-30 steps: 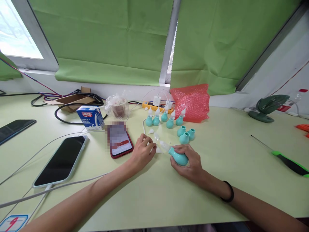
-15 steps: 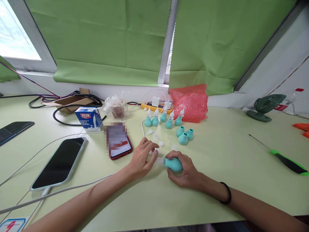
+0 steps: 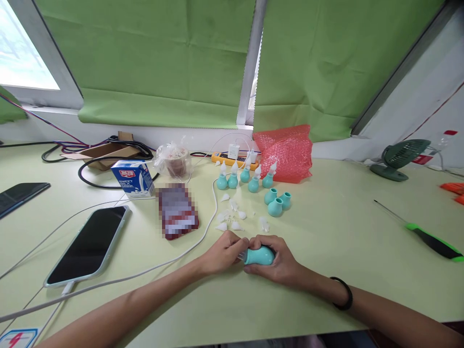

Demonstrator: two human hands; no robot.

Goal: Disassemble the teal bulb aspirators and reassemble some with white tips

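My right hand (image 3: pixel 277 263) is wrapped round a teal rubber bulb (image 3: pixel 260 255), which lies sideways with its neck to the left. At that neck sits a clear plastic connector (image 3: pixel 242 255). My left hand (image 3: pixel 225 253) pinches the connector, its fingers covering most of it. Just beyond the hands lie several loose white nozzle tips (image 3: pixel 236 225) and clear pieces (image 3: pixel 264 224). Farther back stand several teal bulbs (image 3: pixel 253 184) fitted with pale tips. To their right are three bare teal bulbs (image 3: pixel 275 207) with open necks.
A red-cased phone (image 3: pixel 178 212), a charging phone (image 3: pixel 89 246) and a milk box (image 3: pixel 133 179) are on the left. Red bubble wrap (image 3: pixel 284 154) and a yellow power strip (image 3: pixel 221 158) lie behind. A screwdriver (image 3: pixel 431 241) and a green fan (image 3: pixel 404 157) are on the right.
My left hand has moved down and right and closed on the clear connector at the bulb's neck. The bulb in my right hand has shifted slightly down and towards me.
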